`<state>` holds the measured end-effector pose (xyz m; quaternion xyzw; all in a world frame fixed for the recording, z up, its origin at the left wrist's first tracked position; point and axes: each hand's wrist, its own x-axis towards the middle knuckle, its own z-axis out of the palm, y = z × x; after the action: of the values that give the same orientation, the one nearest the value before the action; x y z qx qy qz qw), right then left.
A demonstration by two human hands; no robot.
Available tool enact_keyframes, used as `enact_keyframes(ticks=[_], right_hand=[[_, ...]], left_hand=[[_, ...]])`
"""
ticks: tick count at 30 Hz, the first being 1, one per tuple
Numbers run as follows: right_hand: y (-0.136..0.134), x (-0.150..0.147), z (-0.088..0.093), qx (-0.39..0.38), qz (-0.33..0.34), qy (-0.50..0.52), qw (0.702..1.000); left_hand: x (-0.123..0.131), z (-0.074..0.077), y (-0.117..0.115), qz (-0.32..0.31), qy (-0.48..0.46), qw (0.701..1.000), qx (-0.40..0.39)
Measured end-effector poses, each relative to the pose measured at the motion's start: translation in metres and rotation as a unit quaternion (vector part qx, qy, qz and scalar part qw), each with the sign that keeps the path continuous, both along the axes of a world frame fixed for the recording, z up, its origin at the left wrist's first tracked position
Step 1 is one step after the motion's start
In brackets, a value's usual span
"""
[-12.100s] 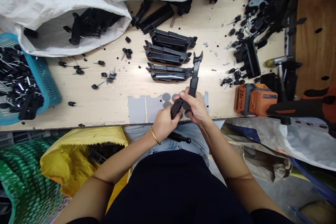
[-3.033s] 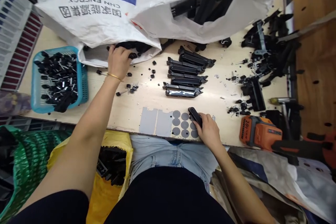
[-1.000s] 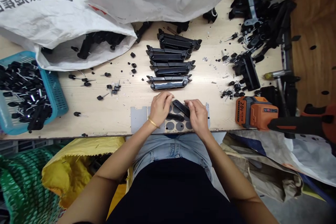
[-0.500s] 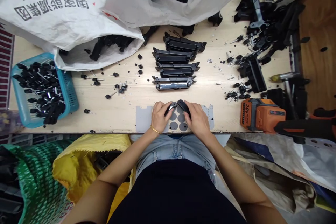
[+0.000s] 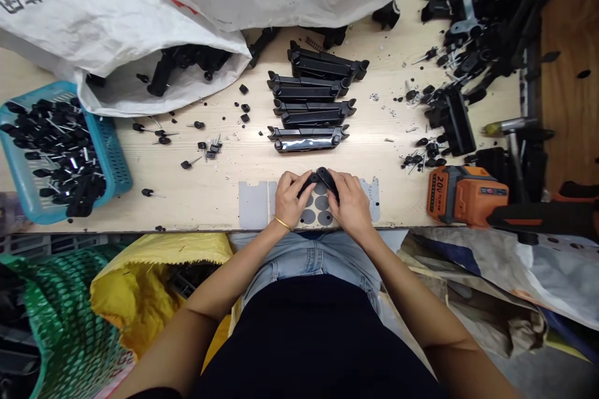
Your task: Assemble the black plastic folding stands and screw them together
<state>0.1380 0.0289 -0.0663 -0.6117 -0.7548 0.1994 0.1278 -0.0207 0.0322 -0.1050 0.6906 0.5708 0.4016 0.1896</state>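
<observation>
Near the table's front edge, my left hand (image 5: 290, 198) grips a short black plastic piece (image 5: 307, 183) with a rounded end. My right hand (image 5: 350, 201) is closed on a similar black piece (image 5: 327, 180), slanted the other way. Their upper ends meet or nearly meet; I cannot tell whether they are joined. Below them lies a flat grey sheet with round dark discs (image 5: 322, 218). Beyond my hands, several long black folding parts (image 5: 311, 139) lie in a column.
A blue basket (image 5: 116, 162) of black-headed screws stands left. White sacks (image 5: 140, 31) cover the back left. Loose screws (image 5: 189, 163) lie between. On the right are an orange battery tool (image 5: 468, 194), a hammer (image 5: 513, 149) and heaped black parts (image 5: 456, 118).
My hands have come slightly closer, bringing the rounded ends of the two black pieces together. The left piece has turned so its dark face shows. The whole view has shifted a little.
</observation>
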Motion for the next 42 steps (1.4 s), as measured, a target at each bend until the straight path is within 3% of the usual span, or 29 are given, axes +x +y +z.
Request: enact_keyframes(ticks=[11,18,22,27,32,38,42], right_hand=[[0.000,0.001,0.001,-0.022,0.000,0.042,0.999],[0.002,0.004,-0.001,-0.012,0.015,0.051,0.999],[0.003,0.005,-0.001,-0.007,0.007,0.073,0.997],[0.003,0.005,-0.001,-0.010,-0.011,0.088,0.996],[0.003,0.005,0.000,-0.007,-0.007,0.090,0.996],[0.001,0.003,-0.002,0.002,-0.015,0.073,0.997],[0.000,0.003,-0.003,0.004,-0.002,0.082,0.997]], left_hand=[[0.002,0.000,-0.003,0.013,0.019,0.999,-0.041],[0.002,-0.003,0.004,0.000,0.095,0.995,0.020],[0.004,-0.004,0.009,-0.029,0.132,0.991,0.013],[0.010,-0.001,0.012,0.005,0.150,0.989,-0.018],[0.001,-0.001,0.020,-0.081,0.194,0.977,0.020],[0.018,-0.006,0.018,0.006,0.097,0.995,-0.024],[0.008,-0.007,0.030,-0.105,0.106,0.989,0.005]])
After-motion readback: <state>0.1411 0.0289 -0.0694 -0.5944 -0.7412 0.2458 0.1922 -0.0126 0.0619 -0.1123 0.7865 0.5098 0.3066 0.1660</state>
